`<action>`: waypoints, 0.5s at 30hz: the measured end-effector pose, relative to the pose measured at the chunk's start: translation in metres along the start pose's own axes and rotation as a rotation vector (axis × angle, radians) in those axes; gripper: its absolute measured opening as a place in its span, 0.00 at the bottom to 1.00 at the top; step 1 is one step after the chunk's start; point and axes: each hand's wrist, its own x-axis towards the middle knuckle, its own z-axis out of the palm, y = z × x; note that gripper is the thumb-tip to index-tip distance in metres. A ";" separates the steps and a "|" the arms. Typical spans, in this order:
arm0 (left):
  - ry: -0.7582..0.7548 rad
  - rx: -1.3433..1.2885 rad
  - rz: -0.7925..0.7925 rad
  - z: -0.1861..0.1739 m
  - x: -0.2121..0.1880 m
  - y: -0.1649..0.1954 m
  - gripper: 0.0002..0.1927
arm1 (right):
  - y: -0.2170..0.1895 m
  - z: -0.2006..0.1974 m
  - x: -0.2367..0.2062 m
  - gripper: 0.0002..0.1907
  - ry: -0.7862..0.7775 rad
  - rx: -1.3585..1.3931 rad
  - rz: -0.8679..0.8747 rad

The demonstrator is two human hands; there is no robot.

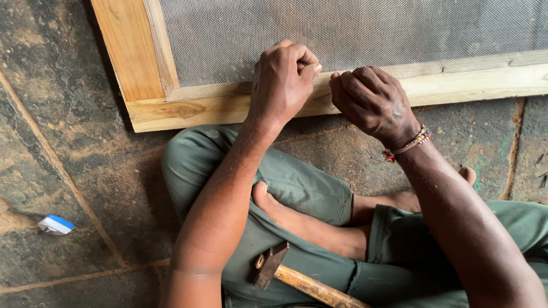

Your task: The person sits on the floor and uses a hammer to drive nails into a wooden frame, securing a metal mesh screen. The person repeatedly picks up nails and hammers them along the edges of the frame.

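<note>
Side by side, left hand (283,77) and right hand (371,100), both curled into loose fists, fingertips pinched on the edge of grey mesh (342,31) along the lower rail of a wooden frame (188,108) lying on the stone floor (63,154). Beaded bracelet (408,145) at the right wrist. Below, hammer (285,272) resting across green-trousered crossed legs (297,188). Far left, small white-and-blue box (56,225).

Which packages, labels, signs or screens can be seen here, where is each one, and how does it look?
Small box: lies on the stone floor at far left, apart from the person; flat, rectangular, white with a blue band.
Mesh screen: grey woven net stretched on a pale wooden frame, lying on the floor at top; left hand and right hand rest at its lower edge.
</note>
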 end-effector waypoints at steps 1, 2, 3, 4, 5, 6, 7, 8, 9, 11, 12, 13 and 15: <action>-0.006 -0.001 0.003 0.000 -0.001 -0.001 0.09 | 0.000 0.000 0.000 0.07 0.003 0.001 0.002; -0.012 -0.003 0.005 0.000 -0.001 -0.001 0.08 | 0.000 0.000 -0.001 0.07 0.006 0.002 0.003; -0.018 -0.004 0.008 -0.001 -0.001 -0.001 0.08 | 0.000 0.001 -0.001 0.08 0.009 0.003 0.005; -0.039 0.008 0.006 -0.001 -0.001 -0.002 0.07 | -0.001 0.001 -0.001 0.08 0.009 0.005 0.006; -0.059 0.019 0.004 -0.001 -0.002 -0.002 0.07 | -0.001 0.001 -0.001 0.08 0.010 0.006 0.007; -0.079 0.031 0.003 -0.002 -0.001 -0.002 0.07 | -0.001 0.001 -0.001 0.08 0.011 0.008 0.007; -0.093 0.036 -0.002 -0.002 -0.001 -0.002 0.07 | -0.001 0.001 -0.001 0.07 0.011 0.011 0.011; -0.107 0.040 -0.006 -0.002 -0.001 -0.001 0.07 | -0.001 0.001 -0.001 0.07 0.009 0.013 0.014; -0.122 0.043 -0.010 -0.002 -0.001 -0.001 0.08 | -0.001 0.001 -0.001 0.07 0.008 0.016 0.019; -0.148 0.056 -0.009 -0.002 -0.002 -0.001 0.08 | -0.001 0.002 -0.002 0.07 0.010 0.018 0.024; -0.161 0.062 -0.009 -0.002 -0.002 -0.001 0.07 | -0.001 0.002 -0.002 0.07 0.011 0.020 0.027; -0.162 0.064 -0.007 -0.001 -0.002 -0.001 0.07 | -0.001 0.002 -0.002 0.07 0.012 0.022 0.031; -0.162 0.070 -0.005 -0.001 -0.003 -0.001 0.07 | -0.002 0.003 -0.003 0.07 0.016 0.029 0.039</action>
